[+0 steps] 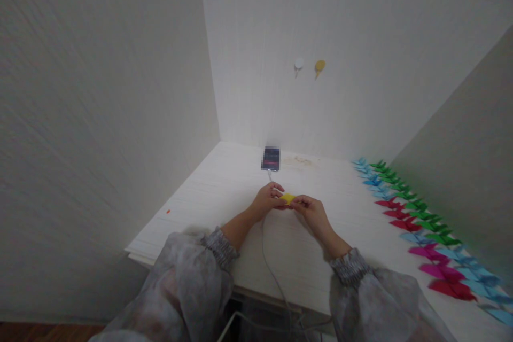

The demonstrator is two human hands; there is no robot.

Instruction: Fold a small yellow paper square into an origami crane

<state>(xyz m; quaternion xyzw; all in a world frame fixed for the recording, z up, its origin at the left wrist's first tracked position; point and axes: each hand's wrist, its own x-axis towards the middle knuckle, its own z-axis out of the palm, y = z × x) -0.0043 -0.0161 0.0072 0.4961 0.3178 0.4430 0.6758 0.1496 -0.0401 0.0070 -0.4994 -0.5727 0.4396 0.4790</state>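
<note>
A small piece of folded yellow paper (288,199) is held between both hands, just above the white table (224,187). My left hand (267,197) grips its left end, the fingers curled and the thumb underneath. On the right end, my right hand (311,211) pinches the paper between thumb and fingertips. Part of the paper is hidden by the fingers, so its exact folded shape cannot be made out.
Rows of folded paper cranes (419,214) in green, blue, red and pink line the table's right side. A phone (271,158) lies near the back wall, its white cable (266,256) running under my hands and over the front edge. An orange scrap (168,211) lies left.
</note>
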